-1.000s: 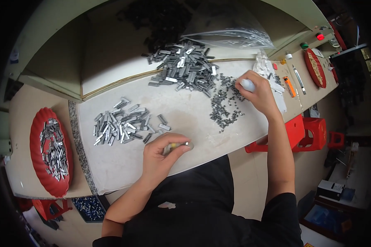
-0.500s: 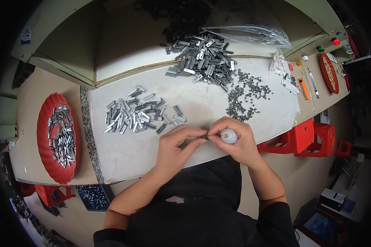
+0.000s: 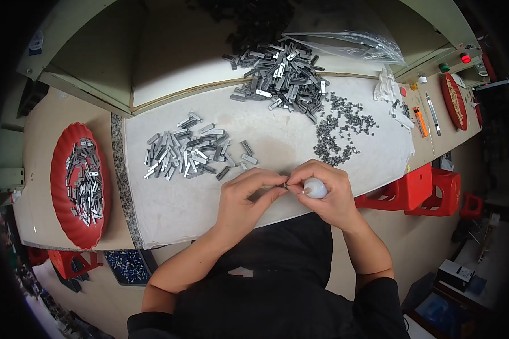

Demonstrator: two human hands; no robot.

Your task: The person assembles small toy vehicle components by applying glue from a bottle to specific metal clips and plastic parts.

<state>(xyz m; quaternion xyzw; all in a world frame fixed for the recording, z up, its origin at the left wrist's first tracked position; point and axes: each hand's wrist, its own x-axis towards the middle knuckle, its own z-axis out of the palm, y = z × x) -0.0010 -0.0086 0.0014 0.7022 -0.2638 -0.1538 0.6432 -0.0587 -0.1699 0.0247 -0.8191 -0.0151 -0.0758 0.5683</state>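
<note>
Above the front edge of the white-covered table, my left hand pinches a small dark metal piece between thumb and fingertips. My right hand meets it there with its fingertips closed at the piece. Tucked in that same hand is a small whitish squeeze bottle with a thin tip. What exactly the right fingertips pinch is too small to make out. Beyond my left hand lies a pile of silver-grey metal bars. Tiny dark metal parts are scattered beyond my right hand.
A larger heap of bars lies at the back beside a clear plastic bag. At left sits a red scalloped tray holding bars. An orange-handled tool and another red tray lie right, above red stools.
The view has shifted slightly. Both hands stay together at the small piece, and the bottle in my right hand has tilted a little, its tip now pointing more to the lower left.
</note>
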